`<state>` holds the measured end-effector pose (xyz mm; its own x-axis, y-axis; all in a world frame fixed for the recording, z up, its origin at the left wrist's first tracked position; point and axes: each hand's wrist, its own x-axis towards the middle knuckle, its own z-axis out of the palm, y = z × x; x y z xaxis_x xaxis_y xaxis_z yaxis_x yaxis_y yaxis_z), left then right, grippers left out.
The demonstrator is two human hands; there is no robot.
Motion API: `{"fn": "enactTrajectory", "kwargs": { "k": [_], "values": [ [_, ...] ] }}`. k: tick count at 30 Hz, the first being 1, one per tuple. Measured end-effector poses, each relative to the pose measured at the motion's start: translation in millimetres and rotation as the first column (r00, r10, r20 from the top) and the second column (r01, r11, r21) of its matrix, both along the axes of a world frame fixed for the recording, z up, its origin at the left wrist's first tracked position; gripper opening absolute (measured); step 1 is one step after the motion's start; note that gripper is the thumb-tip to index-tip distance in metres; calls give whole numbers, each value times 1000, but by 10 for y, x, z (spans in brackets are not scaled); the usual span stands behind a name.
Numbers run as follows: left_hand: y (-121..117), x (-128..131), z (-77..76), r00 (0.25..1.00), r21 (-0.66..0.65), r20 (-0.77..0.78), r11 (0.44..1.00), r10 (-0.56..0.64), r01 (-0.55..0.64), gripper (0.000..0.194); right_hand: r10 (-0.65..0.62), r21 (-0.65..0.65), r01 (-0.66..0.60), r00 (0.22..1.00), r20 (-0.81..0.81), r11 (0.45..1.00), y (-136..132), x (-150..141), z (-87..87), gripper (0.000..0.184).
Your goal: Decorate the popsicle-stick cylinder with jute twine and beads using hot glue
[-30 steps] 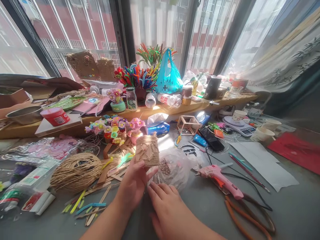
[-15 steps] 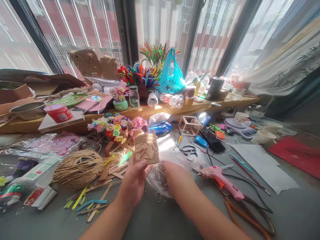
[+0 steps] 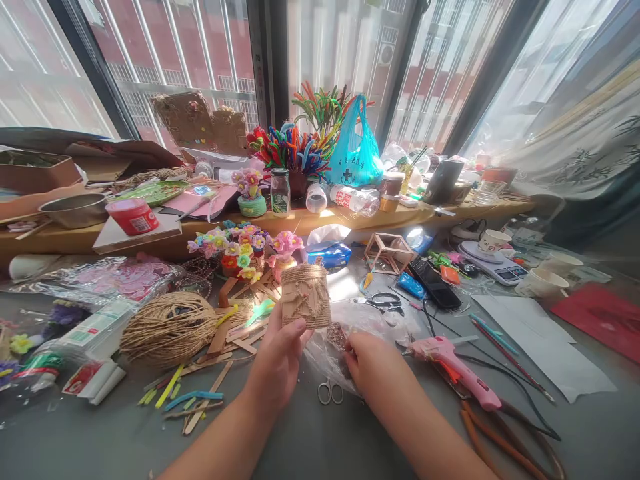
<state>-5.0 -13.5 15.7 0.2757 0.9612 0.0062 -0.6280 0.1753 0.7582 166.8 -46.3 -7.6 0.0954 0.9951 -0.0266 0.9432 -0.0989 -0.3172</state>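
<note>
My left hand (image 3: 280,360) is wrapped round a small twine-covered pot (image 3: 306,297) and holds it up off the table. The pot has a band of wound cord at its rim and a rough, pale raised patch on its side. Lower and to the right, my right hand (image 3: 373,360) is closed at the side of a clear plastic bag (image 3: 320,353), with its fingertips partly hidden. Small brown bits (image 3: 337,335) show inside the bag. The handles of small scissors (image 3: 331,393) stick out below the bag.
A twine coil (image 3: 167,328) and wooden sticks (image 3: 213,393) lie to the left. On the right are a pink glue gun (image 3: 457,367), larger scissors (image 3: 385,301) and white paper (image 3: 545,340). Pipe-cleaner flowers (image 3: 245,250) stand behind, below a crowded ledge (image 3: 240,230).
My right hand has lifted from the table, reached to the bag and closed at its side. The small scissors handles have come into view. My left hand still holds the pot, turned slightly.
</note>
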Motion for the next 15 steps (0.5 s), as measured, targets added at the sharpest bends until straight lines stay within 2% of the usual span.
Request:
{"fn": "enactTrajectory", "kwargs": {
  "k": [3,7,15],
  "values": [
    [-4,11,19,1000,-11,3,1000,3,-3,60,-3,-38,4,1000,30,999,1,-32,23,17],
    [-15,16,26,1000,-6,6,1000,-2,2,59,-15,-76,20,997,70,997,-2,-48,43,15],
    [-15,16,-7,1000,-28,-3,1000,-2,2,53,-12,-75,18,996,88,997,7,-65,66,21]
  ]
}}
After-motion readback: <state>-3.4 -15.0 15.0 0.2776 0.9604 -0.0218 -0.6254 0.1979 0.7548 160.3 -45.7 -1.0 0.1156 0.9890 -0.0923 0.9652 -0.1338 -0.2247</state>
